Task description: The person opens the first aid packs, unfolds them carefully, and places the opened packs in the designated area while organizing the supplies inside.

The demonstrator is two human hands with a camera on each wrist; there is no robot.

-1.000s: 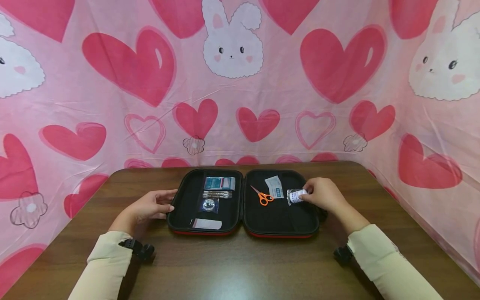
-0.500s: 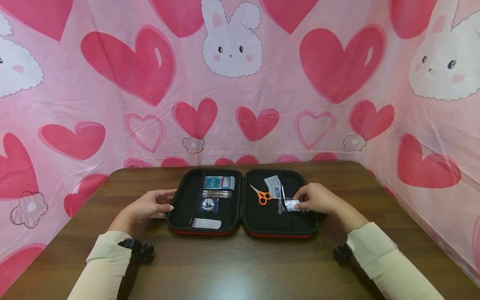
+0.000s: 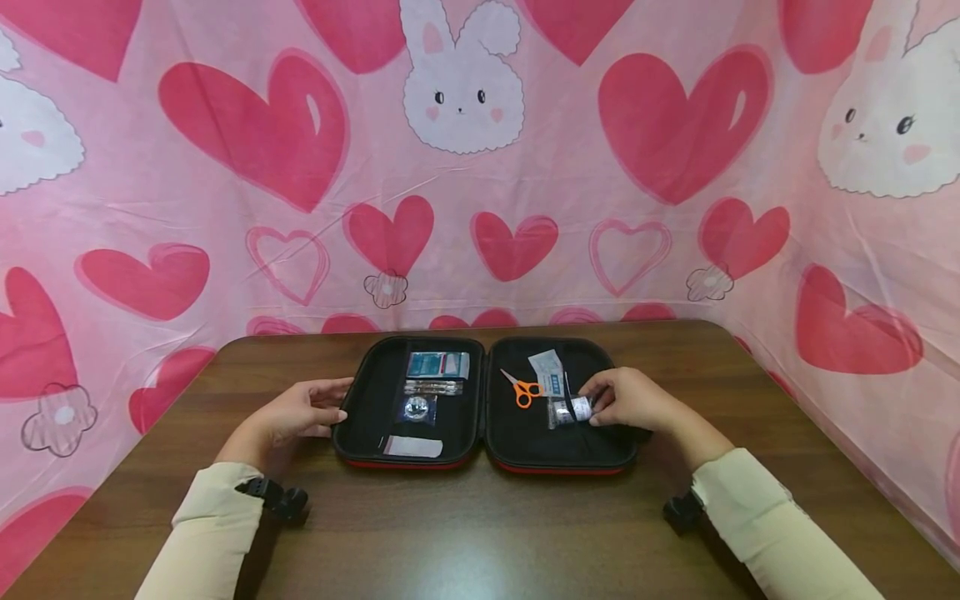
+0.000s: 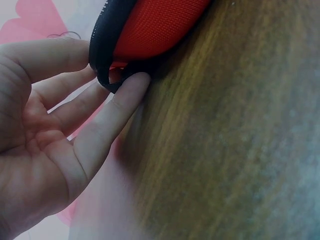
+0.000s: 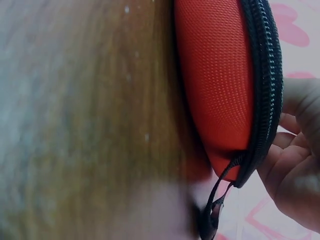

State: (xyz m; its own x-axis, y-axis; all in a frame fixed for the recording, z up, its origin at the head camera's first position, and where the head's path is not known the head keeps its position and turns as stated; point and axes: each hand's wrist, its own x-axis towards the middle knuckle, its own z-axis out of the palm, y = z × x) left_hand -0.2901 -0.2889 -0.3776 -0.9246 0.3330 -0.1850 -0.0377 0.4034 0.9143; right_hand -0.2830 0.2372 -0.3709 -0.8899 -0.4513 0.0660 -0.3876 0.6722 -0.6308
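An unzipped case (image 3: 525, 446), black inside and red outside, lies spread flat on the table. At its left edge my left hand (image 3: 303, 410) holds the rim; in the left wrist view the thumb (image 4: 132, 87) and fingers close on the zipped edge. My right hand (image 3: 630, 397) pinches a white rolled bandage (image 3: 577, 408) in clear wrap, inside the right half. A thin black elastic strap (image 3: 570, 402) crosses over the bandage. The bandage is hidden behind the case wall (image 5: 217, 75) in the right wrist view.
Orange-handled scissors (image 3: 522, 392) and a pale sachet (image 3: 547, 371) lie in the right half. The left half holds a blue packet (image 3: 438, 365), thin clear vials or tubes (image 3: 433, 387), a small bagged round item (image 3: 417, 408) and a white strip (image 3: 414, 447). A patterned cloth stands behind.
My right hand has moved left and slightly down with the rolled bandage, which now lies under the black strap. My left hand stays at the case rim.
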